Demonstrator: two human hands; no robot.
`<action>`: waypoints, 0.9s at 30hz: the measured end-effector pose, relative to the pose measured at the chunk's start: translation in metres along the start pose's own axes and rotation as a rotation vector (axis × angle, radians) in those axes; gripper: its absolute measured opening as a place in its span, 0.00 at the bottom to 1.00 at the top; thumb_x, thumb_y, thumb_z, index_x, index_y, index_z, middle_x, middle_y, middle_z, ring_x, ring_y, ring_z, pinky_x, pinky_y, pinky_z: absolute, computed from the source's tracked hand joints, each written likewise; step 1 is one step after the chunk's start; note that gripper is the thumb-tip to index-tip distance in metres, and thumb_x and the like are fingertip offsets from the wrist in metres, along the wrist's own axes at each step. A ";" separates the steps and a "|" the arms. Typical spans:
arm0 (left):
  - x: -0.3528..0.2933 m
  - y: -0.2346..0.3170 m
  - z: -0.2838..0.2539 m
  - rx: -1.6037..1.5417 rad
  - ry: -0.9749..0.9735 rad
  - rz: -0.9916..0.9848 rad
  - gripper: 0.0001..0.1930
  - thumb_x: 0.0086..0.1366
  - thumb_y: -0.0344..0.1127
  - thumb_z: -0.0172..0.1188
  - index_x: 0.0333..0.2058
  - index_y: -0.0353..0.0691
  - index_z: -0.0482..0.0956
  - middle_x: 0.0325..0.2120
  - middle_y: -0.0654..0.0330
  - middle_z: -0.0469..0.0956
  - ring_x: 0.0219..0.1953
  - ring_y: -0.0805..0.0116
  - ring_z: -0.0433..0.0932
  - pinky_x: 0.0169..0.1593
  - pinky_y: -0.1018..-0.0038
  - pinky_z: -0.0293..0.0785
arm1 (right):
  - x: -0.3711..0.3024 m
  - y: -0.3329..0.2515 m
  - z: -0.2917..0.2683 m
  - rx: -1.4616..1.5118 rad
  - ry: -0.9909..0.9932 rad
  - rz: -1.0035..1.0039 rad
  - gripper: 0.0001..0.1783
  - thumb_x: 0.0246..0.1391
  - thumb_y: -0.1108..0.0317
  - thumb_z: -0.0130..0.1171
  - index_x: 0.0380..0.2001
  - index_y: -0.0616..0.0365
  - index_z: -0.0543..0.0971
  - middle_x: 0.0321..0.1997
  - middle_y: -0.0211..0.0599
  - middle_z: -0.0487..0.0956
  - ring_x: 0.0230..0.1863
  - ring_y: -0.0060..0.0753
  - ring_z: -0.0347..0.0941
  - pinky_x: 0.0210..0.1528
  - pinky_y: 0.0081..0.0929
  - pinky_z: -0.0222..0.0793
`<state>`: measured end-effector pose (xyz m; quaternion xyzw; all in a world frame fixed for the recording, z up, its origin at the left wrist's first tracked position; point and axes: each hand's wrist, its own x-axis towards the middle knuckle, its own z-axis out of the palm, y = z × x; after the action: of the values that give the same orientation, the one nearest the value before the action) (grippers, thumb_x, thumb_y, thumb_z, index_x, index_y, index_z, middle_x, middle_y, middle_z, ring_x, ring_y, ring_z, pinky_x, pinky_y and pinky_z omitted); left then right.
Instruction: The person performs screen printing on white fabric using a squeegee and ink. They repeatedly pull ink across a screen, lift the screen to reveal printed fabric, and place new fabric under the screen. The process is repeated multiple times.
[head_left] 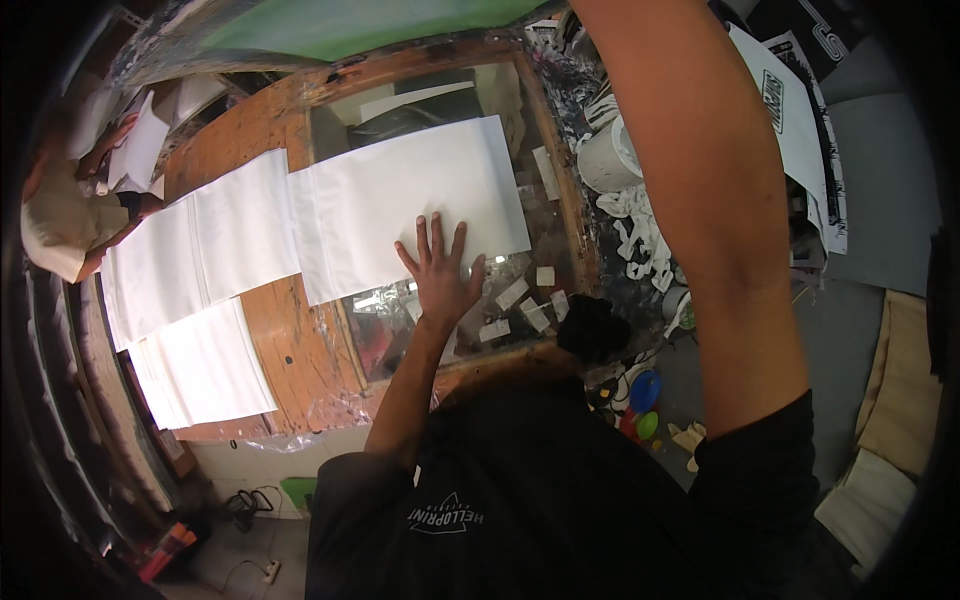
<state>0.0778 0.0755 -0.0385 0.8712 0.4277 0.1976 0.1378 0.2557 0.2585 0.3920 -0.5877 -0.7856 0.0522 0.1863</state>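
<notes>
My left hand [438, 270] lies flat with fingers spread on the lower edge of a white flat piece [400, 190], perhaps a bag or folded cloth. That piece rests over a glass pane [470, 345] set in a wooden table. My right forearm [700, 150] reaches up past the top edge, so its hand is out of view. A framed green screen [350, 28] is tilted up along the far side. To the left, another long white piece [200, 235] touches the first one, with a smaller white stack [205, 365] below it.
A person [70, 215] stands at the far left, near white sheets. Tape scraps [512, 293] and a black cloth bundle [594, 330] lie on the glass. A white tub [607, 158] and crumpled white strips [640, 235] sit right of the table.
</notes>
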 end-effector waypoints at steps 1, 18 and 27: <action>0.001 0.000 0.000 -0.003 -0.007 -0.001 0.31 0.64 0.50 0.61 0.63 0.44 0.74 0.70 0.44 0.57 0.76 0.41 0.45 0.68 0.26 0.33 | 0.003 0.002 0.005 -0.024 0.049 0.025 0.41 0.68 0.36 0.41 0.48 0.69 0.83 0.56 0.63 0.78 0.60 0.55 0.75 0.65 0.46 0.68; -0.012 0.040 -0.120 -0.818 0.306 -0.149 0.33 0.62 0.43 0.67 0.63 0.38 0.69 0.67 0.47 0.63 0.71 0.46 0.59 0.73 0.41 0.44 | -0.152 -0.044 0.144 -0.033 0.244 0.020 0.17 0.55 0.52 0.66 0.32 0.55 0.79 0.27 0.42 0.80 0.28 0.50 0.77 0.39 0.49 0.71; -0.092 0.004 -0.078 -1.900 0.061 -1.317 0.28 0.71 0.48 0.60 0.62 0.41 0.65 0.56 0.55 0.69 0.61 0.55 0.70 0.65 0.54 0.66 | -0.171 0.067 0.293 0.241 -0.123 0.081 0.28 0.46 0.83 0.56 0.53 0.54 0.78 0.42 0.42 0.83 0.48 0.49 0.77 0.51 0.47 0.67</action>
<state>-0.0071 0.0051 0.0110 0.0195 0.4813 0.3505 0.8032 0.2537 0.1575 0.0610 -0.5879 -0.7593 0.1894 0.2048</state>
